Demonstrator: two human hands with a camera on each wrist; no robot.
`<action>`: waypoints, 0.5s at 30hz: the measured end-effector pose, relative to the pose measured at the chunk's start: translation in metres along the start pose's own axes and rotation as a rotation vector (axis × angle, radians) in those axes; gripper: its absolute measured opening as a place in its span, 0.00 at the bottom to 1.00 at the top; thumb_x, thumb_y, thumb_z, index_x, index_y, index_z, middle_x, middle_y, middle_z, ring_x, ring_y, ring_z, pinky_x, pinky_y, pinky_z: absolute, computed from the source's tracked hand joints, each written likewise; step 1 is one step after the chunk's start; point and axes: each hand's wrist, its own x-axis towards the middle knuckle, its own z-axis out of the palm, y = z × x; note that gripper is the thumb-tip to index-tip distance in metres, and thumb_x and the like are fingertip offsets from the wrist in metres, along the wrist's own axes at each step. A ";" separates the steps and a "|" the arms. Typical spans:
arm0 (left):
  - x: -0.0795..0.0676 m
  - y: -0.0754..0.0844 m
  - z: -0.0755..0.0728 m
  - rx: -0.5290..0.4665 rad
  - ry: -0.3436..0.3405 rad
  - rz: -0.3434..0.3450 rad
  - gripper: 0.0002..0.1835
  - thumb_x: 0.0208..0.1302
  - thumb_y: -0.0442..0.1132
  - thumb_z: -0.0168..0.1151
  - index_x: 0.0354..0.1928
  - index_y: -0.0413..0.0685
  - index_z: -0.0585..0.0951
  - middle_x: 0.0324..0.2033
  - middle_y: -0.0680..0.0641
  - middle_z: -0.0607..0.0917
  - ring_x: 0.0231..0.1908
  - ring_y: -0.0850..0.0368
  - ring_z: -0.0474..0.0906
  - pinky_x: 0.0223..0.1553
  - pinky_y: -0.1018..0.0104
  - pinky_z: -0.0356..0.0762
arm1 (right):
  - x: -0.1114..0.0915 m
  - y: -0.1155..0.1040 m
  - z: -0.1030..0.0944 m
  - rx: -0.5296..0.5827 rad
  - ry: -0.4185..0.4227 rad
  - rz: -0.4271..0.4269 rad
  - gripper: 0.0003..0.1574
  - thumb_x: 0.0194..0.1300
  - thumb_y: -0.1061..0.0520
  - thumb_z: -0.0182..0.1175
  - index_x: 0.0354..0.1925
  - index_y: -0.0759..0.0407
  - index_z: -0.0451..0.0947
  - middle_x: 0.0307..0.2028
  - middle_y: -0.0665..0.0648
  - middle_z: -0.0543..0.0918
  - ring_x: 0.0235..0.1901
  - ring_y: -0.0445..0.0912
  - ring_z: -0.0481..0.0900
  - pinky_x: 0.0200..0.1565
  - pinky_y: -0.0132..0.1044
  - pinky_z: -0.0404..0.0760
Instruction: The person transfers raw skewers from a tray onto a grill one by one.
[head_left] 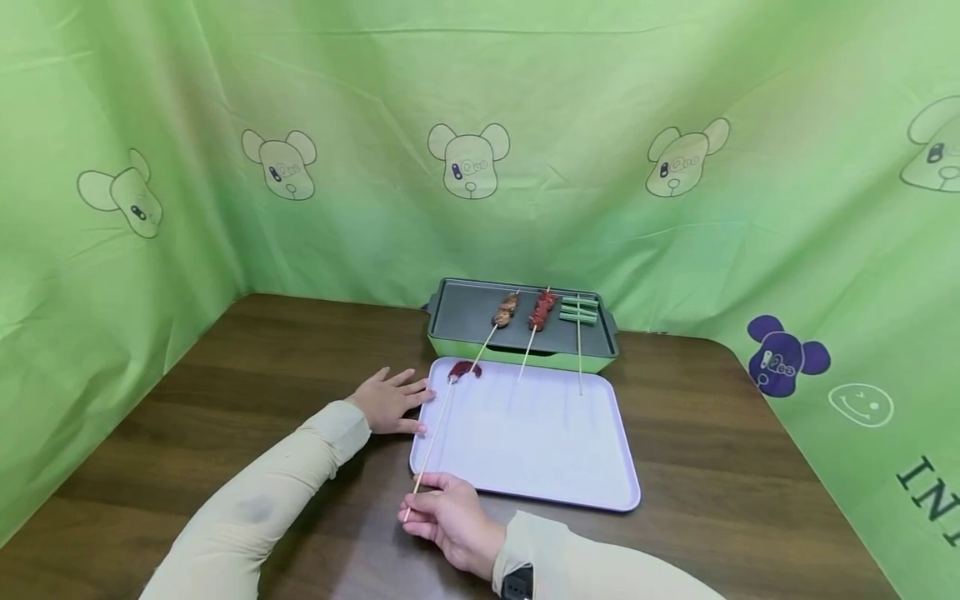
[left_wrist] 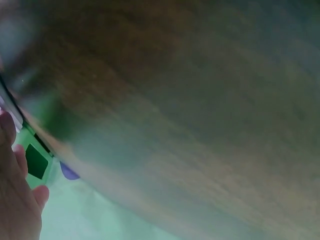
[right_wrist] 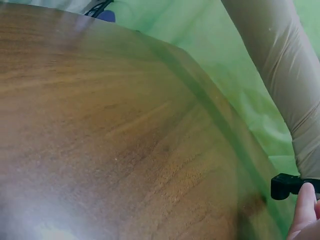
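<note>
My right hand [head_left: 453, 518] pinches the bare lower end of a wooden skewer [head_left: 435, 437] between thumb and fingers. At its far end, a dark red piece of food [head_left: 463, 370] lies over the upper left corner of a pale lilac tray [head_left: 540, 442]. With fingers spread, my left hand [head_left: 386, 403] rests at the tray's left edge, its fingertips on the rim. In the left wrist view only part of the left hand [left_wrist: 19, 185] shows at the edge. The right wrist view catches just a bit of the right hand [right_wrist: 305, 217].
Behind the tray stands a green grill [head_left: 480, 346] with a dark top plate. On it lie a brown meat skewer [head_left: 506, 310], a red meat skewer [head_left: 542, 310] and a green vegetable skewer [head_left: 578, 310], their sticks reaching over the tray. A green curtain [head_left: 360, 233] surrounds the wooden table [head_left: 720, 467].
</note>
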 end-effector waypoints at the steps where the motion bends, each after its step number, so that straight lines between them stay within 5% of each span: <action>1: 0.000 0.000 0.000 -0.013 0.002 0.004 0.36 0.67 0.64 0.47 0.71 0.53 0.64 0.70 0.48 0.63 0.71 0.43 0.53 0.65 0.39 0.52 | -0.001 0.000 0.000 0.000 0.003 -0.003 0.19 0.61 0.76 0.52 0.51 0.75 0.62 0.23 0.53 0.79 0.23 0.40 0.80 0.29 0.29 0.81; 7: 0.000 -0.002 0.003 -0.046 0.004 0.017 0.36 0.67 0.62 0.48 0.72 0.52 0.63 0.71 0.46 0.61 0.70 0.41 0.52 0.65 0.39 0.52 | -0.009 -0.001 0.000 -0.018 -0.001 -0.020 0.18 0.60 0.78 0.52 0.49 0.74 0.63 0.24 0.54 0.78 0.23 0.40 0.81 0.29 0.29 0.81; 15: 0.002 -0.003 0.007 0.048 0.018 0.021 0.37 0.67 0.65 0.45 0.72 0.54 0.63 0.71 0.48 0.62 0.72 0.45 0.48 0.67 0.41 0.48 | -0.016 -0.002 -0.001 -0.034 -0.016 -0.059 0.20 0.60 0.77 0.52 0.51 0.76 0.63 0.24 0.54 0.79 0.24 0.40 0.81 0.29 0.27 0.81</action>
